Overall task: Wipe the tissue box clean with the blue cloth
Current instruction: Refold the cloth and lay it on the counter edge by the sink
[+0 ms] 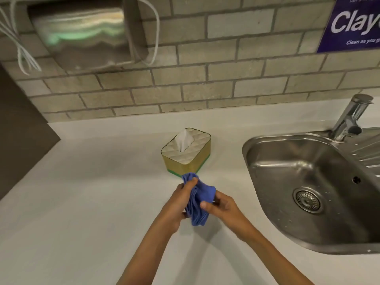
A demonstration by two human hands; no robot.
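Observation:
A tissue box point(186, 161) with gold sides, a green base and a white quilted top stands on the white counter point(92, 192), a white tissue poking out of its slot. Just in front of it, both hands hold a bunched blue cloth point(198, 200) above the counter. My left hand point(178, 202) grips the cloth's left side, thumb on top. My right hand point(222, 206) pinches its right side. The cloth's upper tip hangs close to the box's near corner; I cannot tell if they touch.
A steel sink point(308, 192) with a drain and a tap point(349, 118) lies to the right. A tiled wall rises behind the counter, with a metal dispenser point(86, 36), white cables and a blue sign point(353, 23). A dark panel point(20, 130) borders the left.

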